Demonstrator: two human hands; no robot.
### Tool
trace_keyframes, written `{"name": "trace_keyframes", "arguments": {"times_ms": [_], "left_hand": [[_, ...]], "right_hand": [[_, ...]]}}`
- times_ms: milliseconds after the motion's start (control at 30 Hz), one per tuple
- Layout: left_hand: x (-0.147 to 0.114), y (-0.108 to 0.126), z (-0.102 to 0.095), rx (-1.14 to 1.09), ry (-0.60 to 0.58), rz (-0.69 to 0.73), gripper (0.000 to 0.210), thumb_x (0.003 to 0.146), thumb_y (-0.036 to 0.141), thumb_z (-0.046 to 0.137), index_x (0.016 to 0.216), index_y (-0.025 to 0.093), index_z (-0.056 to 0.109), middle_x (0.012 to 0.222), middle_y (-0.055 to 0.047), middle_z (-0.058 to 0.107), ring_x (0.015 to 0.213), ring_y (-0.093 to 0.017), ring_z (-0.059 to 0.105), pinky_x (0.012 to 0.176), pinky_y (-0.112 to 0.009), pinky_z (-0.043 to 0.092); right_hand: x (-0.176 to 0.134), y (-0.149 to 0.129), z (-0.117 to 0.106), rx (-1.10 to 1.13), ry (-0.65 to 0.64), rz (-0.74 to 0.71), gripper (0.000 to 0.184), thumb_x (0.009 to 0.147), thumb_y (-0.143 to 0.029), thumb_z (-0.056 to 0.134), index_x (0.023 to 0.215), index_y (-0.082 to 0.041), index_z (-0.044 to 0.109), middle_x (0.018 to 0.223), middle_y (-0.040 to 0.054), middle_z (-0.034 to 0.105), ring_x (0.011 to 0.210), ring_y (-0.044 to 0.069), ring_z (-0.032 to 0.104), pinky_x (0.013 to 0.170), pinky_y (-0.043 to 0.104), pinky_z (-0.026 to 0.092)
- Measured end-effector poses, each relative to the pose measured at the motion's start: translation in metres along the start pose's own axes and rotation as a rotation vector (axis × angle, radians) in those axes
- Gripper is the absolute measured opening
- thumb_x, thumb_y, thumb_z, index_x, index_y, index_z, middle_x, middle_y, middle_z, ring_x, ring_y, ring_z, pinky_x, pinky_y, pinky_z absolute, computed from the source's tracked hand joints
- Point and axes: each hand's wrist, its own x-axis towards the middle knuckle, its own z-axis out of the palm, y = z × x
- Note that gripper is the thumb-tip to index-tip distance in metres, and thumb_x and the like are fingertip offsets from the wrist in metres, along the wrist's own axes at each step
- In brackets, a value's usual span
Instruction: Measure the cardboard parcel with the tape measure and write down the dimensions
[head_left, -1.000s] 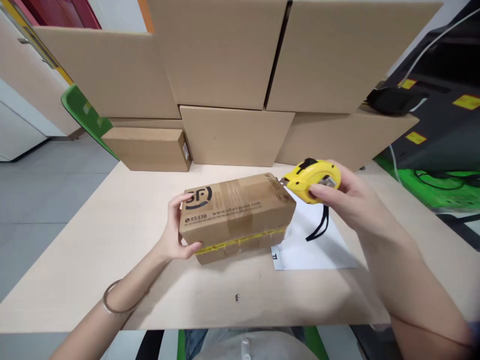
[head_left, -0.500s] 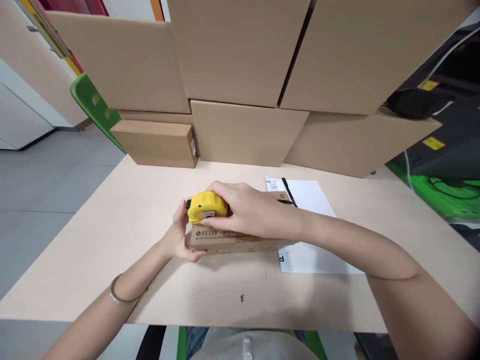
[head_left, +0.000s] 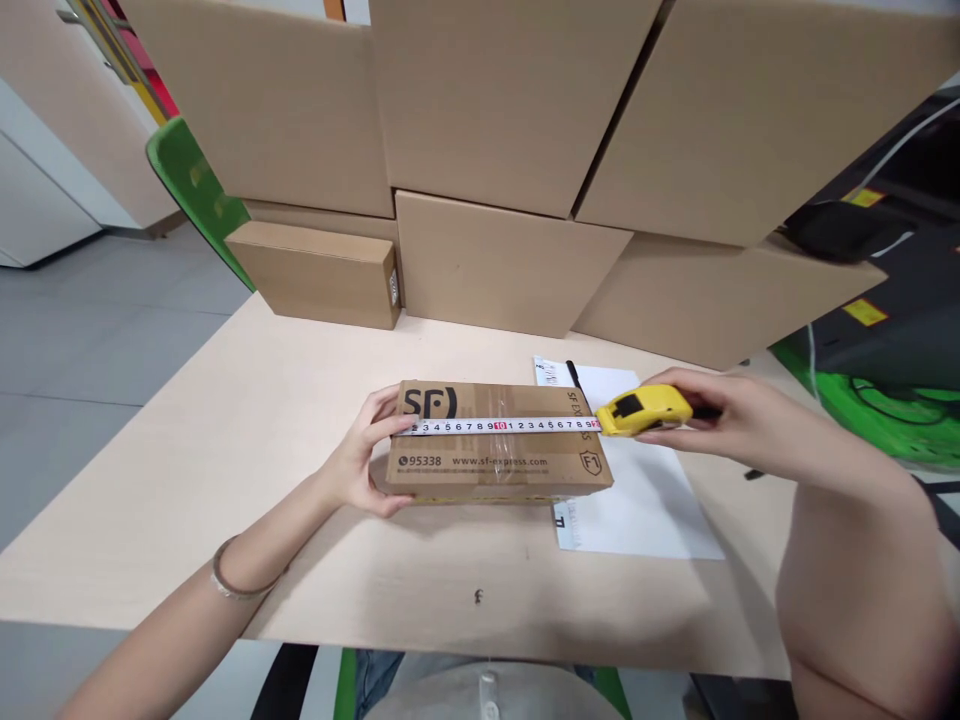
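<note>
A small brown cardboard box (head_left: 450, 478) with black SF print and clear tape lies in front of me on the desk. Across its top, from left edge to right edge, runs the white blade (head_left: 517, 426) of a tape measure, with numbers and a red 10 showing. My left hand (head_left: 367, 455) grips the box's left end, a finger pressing the blade's end down at the edge; the hook is hidden. Just past the box's right edge, my right hand (head_left: 720, 405) is closed around the yellow tape measure case (head_left: 649, 408).
Partly under the box lies a white paper sheet (head_left: 637, 520), with a black pen (head_left: 574, 374) at its top. Large cardboard boxes (head_left: 510, 260) form a wall along the back. A smaller closed box (head_left: 315, 275) stands back left, near a green chair (head_left: 187, 190).
My right hand has moved right with the tape measure case, pulling the blade out across the box top. My left hand has stayed at the box's left end.
</note>
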Motion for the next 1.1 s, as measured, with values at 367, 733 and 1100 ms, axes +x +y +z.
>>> {"name": "trace_keyframes", "arguments": {"times_ms": [367,733,1100], "left_hand": [[0.000,0.001,-0.002,0.054,-0.025,-0.031,0.090,0.076,0.058,0.078,0.154,0.038,0.040,0.151,-0.015,0.043,0.143,-0.043,0.045,0.107,-0.069,0.049],[-0.025,-0.012,0.006,-0.027,0.042,-0.124,0.121,0.069,0.062,0.085,0.166,0.042,0.015,0.164,-0.014,0.037,0.149,-0.043,0.042,0.116,-0.069,0.043],[0.025,0.060,0.021,-0.751,0.482,-1.040,0.069,0.082,0.058,0.071,0.140,0.024,0.059,0.129,-0.010,0.072,0.121,-0.039,0.067,0.099,-0.049,0.056]], "right_hand": [[-0.006,-0.025,-0.006,-0.114,-0.046,-0.080,0.026,0.091,-0.057,0.070,0.097,-0.032,0.073,0.073,0.0030,0.066,0.057,0.020,0.055,0.052,0.037,0.037],[0.081,-0.140,0.074,-0.035,-0.175,-0.555,0.016,0.096,-0.037,0.063,0.093,-0.022,0.058,0.091,0.0030,0.070,0.077,0.019,0.060,0.066,0.030,0.037],[0.044,-0.107,0.047,0.575,-0.087,-0.269,0.043,0.093,-0.051,0.073,0.124,-0.026,0.057,0.104,0.0006,0.073,0.085,0.018,0.070,0.065,0.028,0.051]]}}
